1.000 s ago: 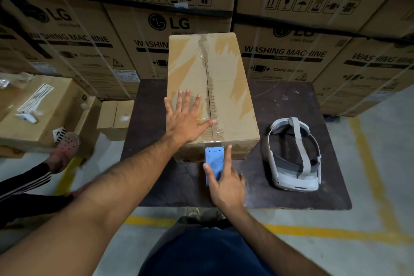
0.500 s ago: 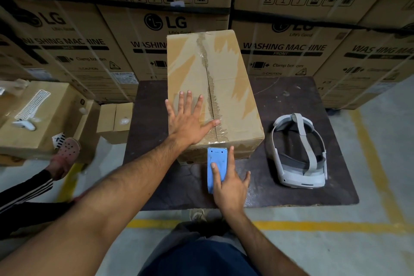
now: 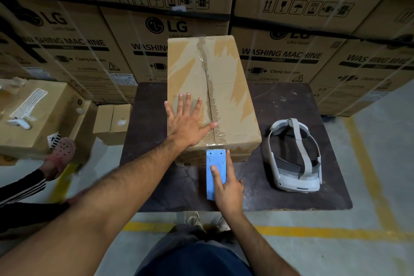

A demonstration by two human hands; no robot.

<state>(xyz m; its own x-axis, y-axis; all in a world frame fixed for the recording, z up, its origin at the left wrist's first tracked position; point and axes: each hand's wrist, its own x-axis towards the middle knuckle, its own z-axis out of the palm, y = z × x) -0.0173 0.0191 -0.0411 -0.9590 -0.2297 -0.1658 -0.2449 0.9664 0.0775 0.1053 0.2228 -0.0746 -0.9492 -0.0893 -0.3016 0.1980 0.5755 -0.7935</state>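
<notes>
on dark table, left hand flat atop box, right hand gripping tape dispenser.

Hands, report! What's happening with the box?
Left hand flat on taped box. Right hand holds blue tape dispenser at box's near edge. White headset lies aside.

We are in a warehouse. Behind everything we see big washing-machine cartons stacked in rows, more than one high. Each is printed with a brand name, "WASHING MACHINE" and a row of handling symbols, and each is bound with pale straps. The floor is bare grey concrete marked with painted yellow lines. In front of the stack a low dark surface carries a plain brown box sealed with clear tape along its top seam, with a blue tape cutter at its near edge. More brown boxes stand on the floor to the left.
</notes>
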